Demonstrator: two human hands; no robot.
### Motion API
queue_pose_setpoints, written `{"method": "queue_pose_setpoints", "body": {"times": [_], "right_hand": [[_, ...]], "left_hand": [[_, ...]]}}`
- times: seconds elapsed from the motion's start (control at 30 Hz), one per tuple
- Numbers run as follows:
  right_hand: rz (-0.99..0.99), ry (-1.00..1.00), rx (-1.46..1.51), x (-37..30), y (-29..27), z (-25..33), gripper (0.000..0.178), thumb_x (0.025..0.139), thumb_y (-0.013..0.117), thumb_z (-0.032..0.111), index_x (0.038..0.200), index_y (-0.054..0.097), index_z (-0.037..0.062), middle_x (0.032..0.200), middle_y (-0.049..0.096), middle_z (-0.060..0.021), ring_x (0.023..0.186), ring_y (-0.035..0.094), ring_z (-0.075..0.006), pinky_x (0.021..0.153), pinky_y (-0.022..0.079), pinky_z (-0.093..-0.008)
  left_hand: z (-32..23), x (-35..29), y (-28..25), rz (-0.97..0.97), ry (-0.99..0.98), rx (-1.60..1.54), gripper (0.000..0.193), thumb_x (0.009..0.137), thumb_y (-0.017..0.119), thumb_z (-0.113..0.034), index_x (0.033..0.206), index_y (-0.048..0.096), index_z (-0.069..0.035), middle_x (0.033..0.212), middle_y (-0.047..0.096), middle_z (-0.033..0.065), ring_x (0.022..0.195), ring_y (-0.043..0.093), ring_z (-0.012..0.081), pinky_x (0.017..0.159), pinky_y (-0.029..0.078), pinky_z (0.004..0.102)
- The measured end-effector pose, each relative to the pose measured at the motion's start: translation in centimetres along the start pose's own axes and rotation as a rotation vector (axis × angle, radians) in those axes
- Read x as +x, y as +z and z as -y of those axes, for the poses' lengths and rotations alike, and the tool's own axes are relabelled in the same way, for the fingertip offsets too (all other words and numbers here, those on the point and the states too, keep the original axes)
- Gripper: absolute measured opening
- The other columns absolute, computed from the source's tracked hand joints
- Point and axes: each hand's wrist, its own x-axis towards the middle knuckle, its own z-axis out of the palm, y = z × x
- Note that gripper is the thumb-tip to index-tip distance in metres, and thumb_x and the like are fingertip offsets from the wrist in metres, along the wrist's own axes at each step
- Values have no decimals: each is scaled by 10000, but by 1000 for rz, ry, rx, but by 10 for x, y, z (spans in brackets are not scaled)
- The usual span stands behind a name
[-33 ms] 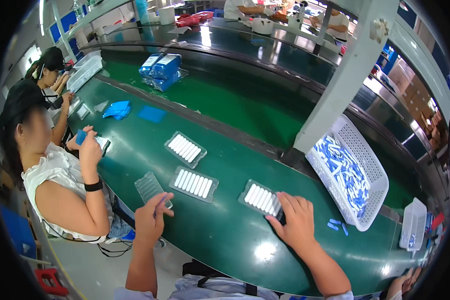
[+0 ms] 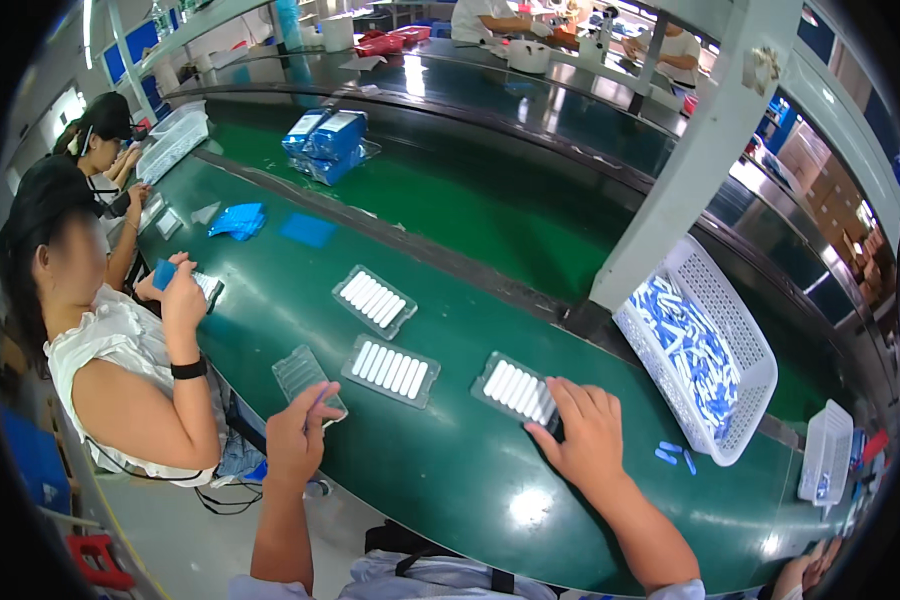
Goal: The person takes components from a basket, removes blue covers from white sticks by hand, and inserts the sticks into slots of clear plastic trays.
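My left hand (image 2: 295, 430) is closed in a pinch on a thin purple stick-like piece (image 2: 321, 394), too small to make out fully. Just beyond it lies a clear plastic tray (image 2: 298, 368) without white sticks, partly covered by the hand. My right hand (image 2: 588, 432) grips the right end of a filled tray (image 2: 515, 389), thumb at the near side and fingers at the far side. Several white sticks lie side by side in it. Between my hands and farther off rest two more filled trays, one nearer (image 2: 391, 371) and one farther (image 2: 374, 302).
A white basket (image 2: 750, 395) of blue and white sticks stands at right, with loose blue sticks (image 2: 667, 457) beside it. A grey post (image 2: 685, 165) rises behind. Co-workers sit at left, one person's hand (image 2: 182, 295) holding a tray. Blue packs (image 2: 325, 145) lie on the far belt.
My right hand and the filled tray have shifted slightly left. The fingers of my left hand have drawn closer together around the thin piece.
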Motion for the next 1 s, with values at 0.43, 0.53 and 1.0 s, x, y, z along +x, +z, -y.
{"method": "queue_pose_setpoints", "body": {"times": [0.43, 0.53, 1.0], "right_hand": [[-102, -189, 62, 111, 86, 44, 433, 787, 784, 398, 1087, 745, 89, 1071, 651, -81, 960, 555, -248, 841, 420, -383], [-104, -191, 89, 124, 96, 55, 441, 777, 793, 400, 1091, 754, 92, 1058, 647, -75, 964, 555, -245, 826, 424, -379], [24, -233, 242, 133, 79, 67, 525, 950, 616, 371, 1395, 566, 96, 1409, 557, -145, 1288, 492, -349, 1041, 382, -466]], "left_hand": [[9, -21, -10, 67, 15, 321, 369, 909, 623, 3, 1267, 628, -89, 1062, 730, 159, 981, 717, 346, 790, 588, 417], [-19, -41, 8, 191, 14, 316, 354, 929, 589, -16, 1273, 633, -83, 1082, 731, 169, 980, 723, 355, 813, 590, 401], [-85, -51, 72, 347, -117, -507, 353, 990, 554, -41, 1339, 545, 13, 1242, 658, 251, 1092, 697, 366, 987, 554, 448]]}}
